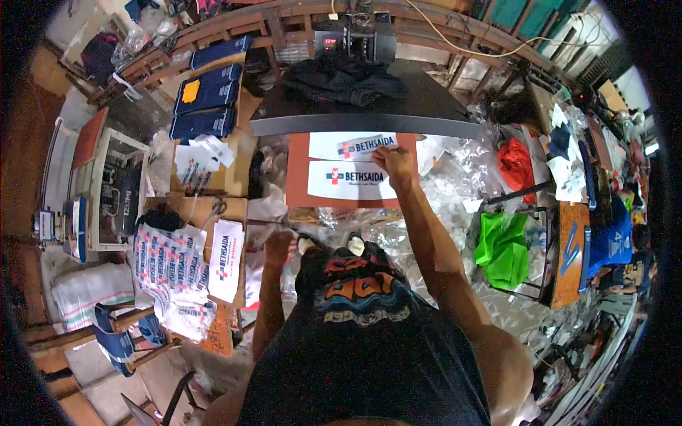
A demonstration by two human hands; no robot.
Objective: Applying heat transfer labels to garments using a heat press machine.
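My right hand (394,167) pinches the right end of a translucent printed transfer film strip (355,149) with dark lettering and a red cross mark. The strip lies over the upper of two white pieces (323,146) on a reddish-brown press pad (297,181). Below it on the pad lies the second white piece (320,186), with the same print on it. My left hand (278,246) hangs low beside my body, fingers loosely bent and apart, with nothing seen in it. It is nearest to a side table's edge and a stack of printed white pieces (226,261).
A dark heat press plate (426,106) spans behind the pad, with black cloth (341,82) on top. Printed film sheets (167,263) and scissors (217,208) lie on the left table. Folded navy garments (206,92) are farther back; green cloth (501,250) lies at right.
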